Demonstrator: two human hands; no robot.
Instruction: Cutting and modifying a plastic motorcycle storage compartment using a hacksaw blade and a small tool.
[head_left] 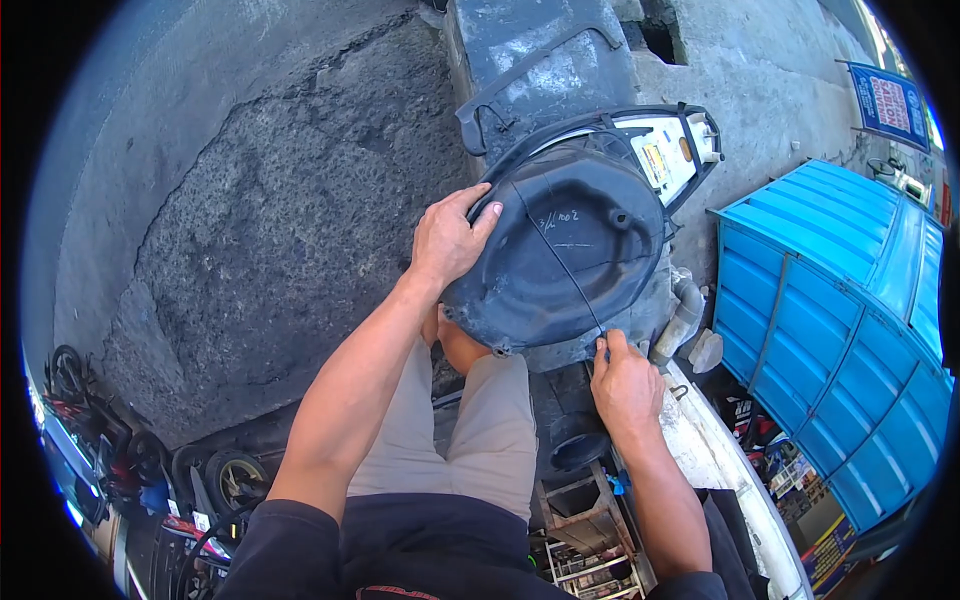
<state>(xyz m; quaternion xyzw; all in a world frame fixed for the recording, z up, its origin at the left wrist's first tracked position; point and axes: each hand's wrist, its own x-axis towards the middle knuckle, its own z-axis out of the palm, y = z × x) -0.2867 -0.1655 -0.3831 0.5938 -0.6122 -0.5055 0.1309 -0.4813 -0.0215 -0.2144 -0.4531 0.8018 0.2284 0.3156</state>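
A large rounded black moulded shell with handwritten light marks sits in front of me, above my knees. A thin dark cord runs slantwise across its hollow face. My left hand grips the shell's upper left rim, thumb on the near side and fingers reaching behind the edge. At the lower right edge my right hand is closed around the cord's lower end. Behind the shell, a white part with a black border sticks out to the upper right. What supports the shell underneath is mostly hidden.
A long dark bench-like block with a black curved strip lies beyond. Rough broken concrete spreads at left. A big blue metal box stands at right, near a grey pipe. A metal rack sits beside my right leg; motorbikes stand lower left.
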